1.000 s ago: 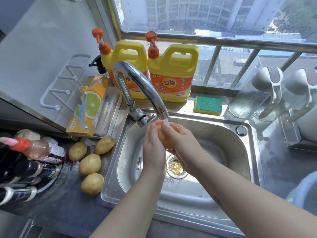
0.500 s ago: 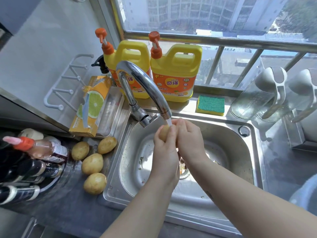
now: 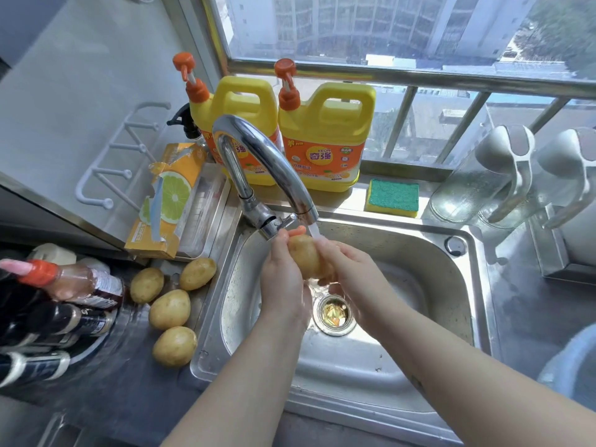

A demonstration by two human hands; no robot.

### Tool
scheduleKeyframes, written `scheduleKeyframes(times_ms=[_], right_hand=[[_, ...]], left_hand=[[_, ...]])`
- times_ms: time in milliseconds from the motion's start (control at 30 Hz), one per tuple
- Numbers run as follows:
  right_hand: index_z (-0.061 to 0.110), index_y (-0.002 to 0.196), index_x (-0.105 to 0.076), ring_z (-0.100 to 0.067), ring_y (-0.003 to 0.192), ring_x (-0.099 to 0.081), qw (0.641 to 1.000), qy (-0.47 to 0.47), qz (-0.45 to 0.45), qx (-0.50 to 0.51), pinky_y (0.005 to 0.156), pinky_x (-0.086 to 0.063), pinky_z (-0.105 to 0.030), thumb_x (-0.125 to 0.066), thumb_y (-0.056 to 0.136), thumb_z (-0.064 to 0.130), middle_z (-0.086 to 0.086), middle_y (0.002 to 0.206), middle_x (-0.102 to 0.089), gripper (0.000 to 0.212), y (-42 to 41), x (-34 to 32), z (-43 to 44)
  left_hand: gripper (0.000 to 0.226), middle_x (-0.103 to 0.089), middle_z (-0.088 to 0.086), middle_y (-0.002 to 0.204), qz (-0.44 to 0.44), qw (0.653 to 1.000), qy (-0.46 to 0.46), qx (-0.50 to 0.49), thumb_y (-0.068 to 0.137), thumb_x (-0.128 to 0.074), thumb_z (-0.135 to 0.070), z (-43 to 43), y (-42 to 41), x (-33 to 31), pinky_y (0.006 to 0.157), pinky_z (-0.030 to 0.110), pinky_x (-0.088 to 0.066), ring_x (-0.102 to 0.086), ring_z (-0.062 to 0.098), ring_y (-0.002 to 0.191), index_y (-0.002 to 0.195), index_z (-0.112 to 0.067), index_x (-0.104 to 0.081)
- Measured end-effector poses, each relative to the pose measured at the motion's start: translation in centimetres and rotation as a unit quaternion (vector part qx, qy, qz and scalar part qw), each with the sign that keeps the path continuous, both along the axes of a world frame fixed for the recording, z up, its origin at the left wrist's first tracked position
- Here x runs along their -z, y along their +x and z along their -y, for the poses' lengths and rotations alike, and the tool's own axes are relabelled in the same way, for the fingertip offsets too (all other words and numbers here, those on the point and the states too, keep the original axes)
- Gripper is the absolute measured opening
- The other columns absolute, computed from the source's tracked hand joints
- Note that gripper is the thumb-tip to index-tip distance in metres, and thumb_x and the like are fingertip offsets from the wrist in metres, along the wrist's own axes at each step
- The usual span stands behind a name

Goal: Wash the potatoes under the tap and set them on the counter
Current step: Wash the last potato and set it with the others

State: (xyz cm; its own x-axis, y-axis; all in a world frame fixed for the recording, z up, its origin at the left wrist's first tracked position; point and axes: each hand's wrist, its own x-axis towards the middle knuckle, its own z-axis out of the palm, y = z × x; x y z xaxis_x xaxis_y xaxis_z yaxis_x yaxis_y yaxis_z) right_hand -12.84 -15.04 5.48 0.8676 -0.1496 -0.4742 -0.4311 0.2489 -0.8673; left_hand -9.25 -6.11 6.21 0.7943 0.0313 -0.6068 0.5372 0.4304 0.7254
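Water runs from the chrome tap point(image 3: 267, 166) into the steel sink point(image 3: 451, 285). Under the stream I hold one yellow-brown potato point(image 3: 303, 255) between both hands. My left hand point(image 3: 283, 285) grips its left side and my right hand point(image 3: 351, 269) cups its right side and underside. Several more potatoes lie on the dark counter left of the sink: one point(image 3: 197, 273) nearest the sink rim, one point(image 3: 146, 284) to its left, a larger one point(image 3: 170, 308) below, and one point(image 3: 174, 346) nearest me.
Two yellow detergent jugs point(image 3: 325, 137) and a green-yellow sponge point(image 3: 392, 196) sit on the ledge behind the sink. Bottles point(image 3: 64, 285) crowd the left counter. An orange box point(image 3: 167, 201) leans by the wall. Glass jugs point(image 3: 483, 179) stand at the right. The drain strainer point(image 3: 334, 314) holds scraps.
The potato has turned in my hands and shows more between them now. My left hand slid down its side; both hands stay under the running water.
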Motion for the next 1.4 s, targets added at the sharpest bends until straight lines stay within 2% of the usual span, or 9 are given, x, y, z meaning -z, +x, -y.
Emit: scheduleKeyframes(times_ms=[233, 333, 533, 733, 933, 1067, 1167, 1300, 1400], right_hand=[[0.006, 0.117, -0.069, -0.010, 0.061, -0.044, 0.997, 0.032, -0.023, -0.065, 0.056, -0.033, -0.023, -0.064, 0.093, 0.050, -0.005, 0.089, -0.056, 0.050, 0.7, -0.7, 0.9], [0.025, 0.113, -0.071, -0.016, 0.086, -0.071, 0.988, -0.099, 0.078, -0.086, 0.076, -0.054, -0.030, -0.060, 0.099, 0.038, 0.001, 0.095, -0.076, 0.023, 0.5, -0.7, 1.3], [0.042, 0.109, -0.066, -0.013, 0.105, -0.061, 0.917, -0.355, 0.118, -0.135, 0.092, -0.049, -0.042, -0.034, 0.102, 0.050, 0.010, 0.106, -0.068, 0.034, 0.8, -0.2, 1.8], [0.026, 0.117, -0.072, -0.016, 0.101, -0.068, 0.972, -0.204, 0.103, -0.059, 0.091, -0.055, -0.042, -0.043, 0.105, 0.030, 0.000, 0.111, -0.074, 0.031, 1.3, 0.0, 1.8], [0.017, 0.127, -0.068, -0.020, 0.084, -0.053, 0.999, 0.010, 0.030, 0.009, 0.074, -0.044, -0.030, -0.054, 0.101, 0.027, -0.019, 0.115, -0.072, 0.031, 0.9, 0.6, 1.5], [0.020, 0.137, -0.058, 0.000, 0.072, -0.054, 0.997, -0.073, 0.027, 0.002, 0.064, -0.041, -0.013, -0.052, 0.103, 0.027, 0.002, 0.107, -0.066, 0.036, 0.0, 0.7, -0.1], [0.023, 0.136, -0.056, -0.003, 0.082, -0.058, 0.988, -0.144, 0.038, -0.032, 0.078, -0.047, -0.027, -0.061, 0.094, 0.034, 0.002, 0.113, -0.068, 0.044, -0.8, 1.2, -0.9], [0.028, 0.135, -0.062, -0.007, 0.106, -0.066, 0.953, -0.280, 0.108, -0.044, 0.093, -0.052, -0.028, -0.071, 0.087, 0.029, 0.010, 0.120, -0.072, 0.049, -1.8, 1.4, -0.5], [0.028, 0.134, -0.062, -0.004, 0.111, -0.063, 0.924, -0.348, 0.152, -0.051, 0.094, -0.051, -0.022, -0.077, 0.085, 0.018, 0.013, 0.130, -0.067, 0.052, -2.1, 1.7, -0.2]], left_hand=[[0.037, -0.076, 0.010, 0.100, 0.000, 0.997, 0.011, 0.070, 0.106, -0.043, -0.035, -0.1, -0.3, 0.7, 0.075, 0.035, -0.052, -0.070, 0.025, 0.098, 0.112, -0.012, -0.071], [0.039, -0.075, 0.007, 0.105, -0.029, 0.993, -0.022, 0.108, 0.107, -0.037, -0.038, -0.3, -0.6, 0.4, 0.074, 0.038, -0.053, -0.069, 0.021, 0.098, 0.112, -0.017, -0.069], [0.035, -0.071, 0.015, 0.114, -0.033, 0.983, -0.073, 0.165, 0.105, -0.046, -0.030, -1.1, 0.1, -0.1, 0.074, 0.034, -0.060, -0.069, 0.021, 0.093, 0.122, -0.007, -0.065], [0.036, -0.069, 0.011, 0.115, 0.019, 0.974, 0.088, 0.210, 0.098, -0.052, -0.046, -0.8, 0.5, 0.2, 0.064, 0.031, -0.050, -0.069, 0.021, 0.083, 0.126, -0.024, -0.059], [0.040, -0.068, 0.017, 0.116, 0.040, 0.992, 0.068, 0.095, 0.108, -0.033, -0.036, -0.6, -0.2, 1.1, 0.077, 0.034, -0.053, -0.067, 0.025, 0.099, 0.125, -0.011, -0.059], [0.035, -0.071, 0.011, 0.109, 0.016, 0.998, 0.042, 0.049, 0.108, -0.034, -0.033, -0.4, -1.2, 1.4, 0.075, 0.031, -0.050, -0.068, 0.018, 0.093, 0.113, -0.017, -0.065], [0.026, -0.066, 0.015, 0.107, -0.023, 0.999, -0.039, -0.005, 0.108, -0.038, -0.029, -0.4, -1.4, 1.1, 0.070, 0.035, -0.049, -0.067, 0.022, 0.078, 0.106, -0.019, -0.062], [0.026, -0.059, 0.028, 0.132, -0.045, 0.994, -0.098, -0.017, 0.109, -0.034, -0.017, -0.5, -0.9, 1.2, 0.103, 0.050, -0.048, -0.062, 0.033, 0.107, 0.118, -0.011, -0.058], [0.032, -0.063, 0.020, 0.129, -0.052, 0.997, -0.059, -0.006, 0.109, -0.036, -0.014, -0.5, -0.8, 1.3, 0.093, 0.039, -0.055, -0.065, 0.028, 0.109, 0.133, -0.009, -0.057]])
